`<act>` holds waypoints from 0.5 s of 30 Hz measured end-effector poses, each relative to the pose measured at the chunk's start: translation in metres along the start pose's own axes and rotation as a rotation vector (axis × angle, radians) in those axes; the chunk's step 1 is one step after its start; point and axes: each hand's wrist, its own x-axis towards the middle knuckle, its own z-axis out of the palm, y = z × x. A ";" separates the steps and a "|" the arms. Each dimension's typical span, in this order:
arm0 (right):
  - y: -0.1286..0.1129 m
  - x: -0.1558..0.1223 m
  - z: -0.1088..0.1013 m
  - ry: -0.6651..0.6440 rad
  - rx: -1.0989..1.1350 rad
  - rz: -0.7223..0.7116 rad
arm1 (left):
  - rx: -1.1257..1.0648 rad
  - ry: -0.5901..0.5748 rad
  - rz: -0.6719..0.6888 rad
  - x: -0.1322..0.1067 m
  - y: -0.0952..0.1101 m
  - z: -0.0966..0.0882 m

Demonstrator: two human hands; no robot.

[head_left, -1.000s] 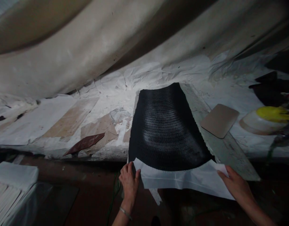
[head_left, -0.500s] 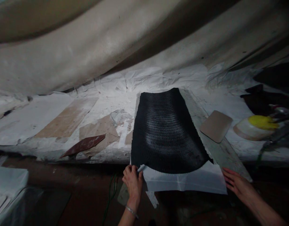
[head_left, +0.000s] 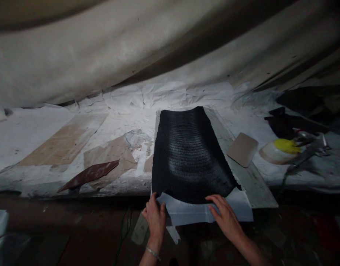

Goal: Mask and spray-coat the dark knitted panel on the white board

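Observation:
A black woven mat lies lengthwise on a white paper sheet that overhangs the near edge of the bench. My left hand pinches the paper's near left corner, fingers closed on it. My right hand rests flat on the paper's near edge just below the mat, fingers spread and touching the mat's border.
A tan rounded pad lies right of the mat, then a yellow-topped round object and a metal tool. Dark cloth sits at the far right. A brown leather scrap and tan paper pieces lie left. A pale tarp hangs behind.
My right hand has moved left from the paper's right corner to the middle of its near edge. The left hand stays on the left corner. The view has shifted slightly.

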 end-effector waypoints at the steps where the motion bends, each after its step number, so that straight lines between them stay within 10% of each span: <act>1: -0.004 0.002 0.004 -0.023 -0.016 -0.013 | -0.023 -0.003 -0.027 0.001 0.000 -0.001; 15: -0.030 -0.014 0.018 -0.224 -0.087 -0.239 | -0.525 0.064 -0.193 0.019 0.014 0.004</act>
